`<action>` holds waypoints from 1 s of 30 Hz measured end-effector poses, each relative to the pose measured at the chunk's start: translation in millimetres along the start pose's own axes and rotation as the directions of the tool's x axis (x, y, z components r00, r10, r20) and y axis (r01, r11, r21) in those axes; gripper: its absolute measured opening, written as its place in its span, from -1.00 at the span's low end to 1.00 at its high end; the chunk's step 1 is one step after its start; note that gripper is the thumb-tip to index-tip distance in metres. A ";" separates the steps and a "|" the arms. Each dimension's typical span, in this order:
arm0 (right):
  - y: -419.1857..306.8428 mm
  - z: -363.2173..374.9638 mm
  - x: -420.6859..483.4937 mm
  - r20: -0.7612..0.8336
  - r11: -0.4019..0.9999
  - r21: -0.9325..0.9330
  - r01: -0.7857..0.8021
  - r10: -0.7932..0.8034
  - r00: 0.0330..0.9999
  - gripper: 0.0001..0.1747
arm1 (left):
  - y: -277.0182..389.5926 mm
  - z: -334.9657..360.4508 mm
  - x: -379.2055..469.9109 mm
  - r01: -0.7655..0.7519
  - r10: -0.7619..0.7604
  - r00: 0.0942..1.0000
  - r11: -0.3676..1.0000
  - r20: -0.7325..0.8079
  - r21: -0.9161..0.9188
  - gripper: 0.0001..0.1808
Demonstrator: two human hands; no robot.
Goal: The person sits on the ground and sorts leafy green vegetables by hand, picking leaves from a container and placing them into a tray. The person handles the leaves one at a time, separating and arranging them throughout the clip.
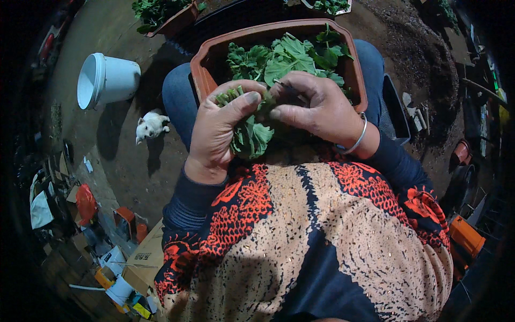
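My left hand (217, 126) is closed around a small bunch of green leafy cuttings (253, 137). Their pale cut stem ends stick out between thumb and forefinger, and lobed leaves hang below the palm. My right hand (322, 100), with a bracelet at the wrist, has its thumb and bent fingers at the bunch's right side. A thin dark piece shows by its fingertips, but whether they grip it is unclear. Just beyond both hands, a terracotta-coloured plastic tub (277, 26) rests between my knees. More lobed leafy cuttings (291, 60) lie inside it.
A white bucket (118, 78) lies on its side at left, with a small white dog (151, 125) near my left knee. Another tub of greens (177, 20) stands ahead. A dark tray (396, 110) sits by my right knee. Cardboard (143, 257) and clutter lie lower left.
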State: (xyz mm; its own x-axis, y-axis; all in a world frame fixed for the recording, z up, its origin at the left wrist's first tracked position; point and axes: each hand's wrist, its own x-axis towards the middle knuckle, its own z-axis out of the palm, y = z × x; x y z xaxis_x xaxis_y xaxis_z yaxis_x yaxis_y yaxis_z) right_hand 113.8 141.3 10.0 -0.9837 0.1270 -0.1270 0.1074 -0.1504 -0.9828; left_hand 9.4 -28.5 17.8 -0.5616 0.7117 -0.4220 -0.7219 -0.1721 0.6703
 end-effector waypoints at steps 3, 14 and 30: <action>-10.6 -10.9 -0.2 0.027 0.989 0.093 -0.118 0.116 0.993 -0.75 | 5.3 -9.9 -1.0 -0.046 0.049 0.998 0.996 0.037 -0.076 -0.80; 1.0 -12.6 6.4 0.274 0.851 0.357 -0.385 0.298 0.914 -0.72 | 8.8 -10.5 2.9 0.114 -0.103 0.990 0.985 0.094 -0.127 -0.68; -34.4 -44.7 13.0 -0.057 0.979 -0.201 -0.032 0.021 0.998 -0.75 | 52.0 -60.1 -16.4 -0.346 0.396 0.846 0.917 0.357 -0.198 -0.80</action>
State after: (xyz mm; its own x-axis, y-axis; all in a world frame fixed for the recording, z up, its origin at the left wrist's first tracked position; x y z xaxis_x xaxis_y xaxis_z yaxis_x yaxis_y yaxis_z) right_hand 103.8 192.0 36.2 -0.9714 0.1799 -0.1552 0.1658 0.0453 -0.9851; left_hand -43.2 -90.1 22.9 -0.6167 0.7771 0.1259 -0.5482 -0.5387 0.6398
